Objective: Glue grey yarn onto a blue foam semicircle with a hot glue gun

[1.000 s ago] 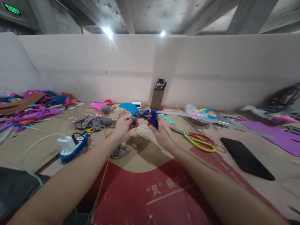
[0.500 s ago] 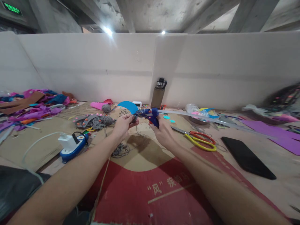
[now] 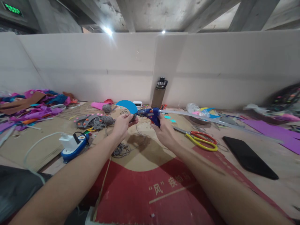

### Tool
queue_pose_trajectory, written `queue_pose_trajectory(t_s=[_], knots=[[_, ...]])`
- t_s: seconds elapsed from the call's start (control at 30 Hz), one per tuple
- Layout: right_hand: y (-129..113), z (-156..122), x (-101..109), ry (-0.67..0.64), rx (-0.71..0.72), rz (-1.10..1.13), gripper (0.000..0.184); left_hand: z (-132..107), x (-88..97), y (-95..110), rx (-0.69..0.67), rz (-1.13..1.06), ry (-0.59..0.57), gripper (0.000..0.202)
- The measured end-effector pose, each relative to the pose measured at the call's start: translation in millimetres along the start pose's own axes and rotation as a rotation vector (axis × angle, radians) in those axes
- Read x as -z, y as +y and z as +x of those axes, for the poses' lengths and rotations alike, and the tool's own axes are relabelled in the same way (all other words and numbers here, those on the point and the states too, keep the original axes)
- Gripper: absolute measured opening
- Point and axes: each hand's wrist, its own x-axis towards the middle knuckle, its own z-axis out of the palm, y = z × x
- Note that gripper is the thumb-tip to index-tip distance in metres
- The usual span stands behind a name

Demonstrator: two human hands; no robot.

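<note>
My right hand (image 3: 164,129) is wrapped round the handle of a blue hot glue gun (image 3: 153,115), with a long clear glue stick (image 3: 182,113) running out of its back to the right. The gun's nozzle points left, at my left hand (image 3: 124,123). Pinched in that left hand is a blue crescent-shaped piece (image 3: 127,106), its curve rising above the fingers. Something dark grey, perhaps yarn, shows at my left fingertips, partly hidden. Below the hands, loose grey yarn (image 3: 121,150) lies on red and tan cardboard (image 3: 140,164).
Grey yarn pieces with orange and pink dots (image 3: 93,122) lie left, near a blue-and-white power strip (image 3: 75,148). Scissors (image 3: 203,140) and a black phone (image 3: 249,157) lie right. A bottle (image 3: 158,93) stands at the back wall. Coloured scraps (image 3: 39,107) pile up far left.
The blue crescent has shifted slightly left and tilted a little. Both hands keep their grips, with the nozzle still close to the left fingertips.
</note>
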Motion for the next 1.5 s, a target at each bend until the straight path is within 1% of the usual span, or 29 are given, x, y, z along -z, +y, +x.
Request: queue_pose_trajectory(t_s=[0.33, 0.5, 0.7, 0.87, 1.07, 1.27, 1.5], knots=[[-0.1, 0.6, 1.1, 0.002, -0.016, -0.015, 0.036, 3.7, 2.8, -0.5, -0.020, -0.014, 0.023, 0.011], [-0.9, 0.4, 2.0, 0.003, -0.020, -0.020, 0.040, 1.3, 1.1, 2.9, -0.024, -0.011, 0.019, 0.010], [-2.9, 0.1, 2.6, -0.012, -0.039, -0.041, 0.037, -0.6, 0.9, 2.2, -0.004, 0.012, -0.011, 0.010], [-5.4, -0.3, 3.2, -0.027, -0.022, -0.023, 0.040, -1.0, 0.4, 1.0, 0.019, 0.045, -0.048, 0.010], [-7.4, -1.1, 4.4, -0.038, -0.024, 0.004, 0.041, -0.8, 0.1, -0.4, 0.024, 0.038, -0.066, 0.013], [-4.2, 0.7, 4.4, -0.010, -0.006, -0.007, 0.040, -1.2, -0.2, 2.3, 0.005, 0.011, -0.025, 0.009], [-2.4, 1.6, 3.3, 0.009, -0.028, -0.034, 0.041, 1.5, 2.8, 3.5, -0.043, -0.014, -0.003, 0.010]])
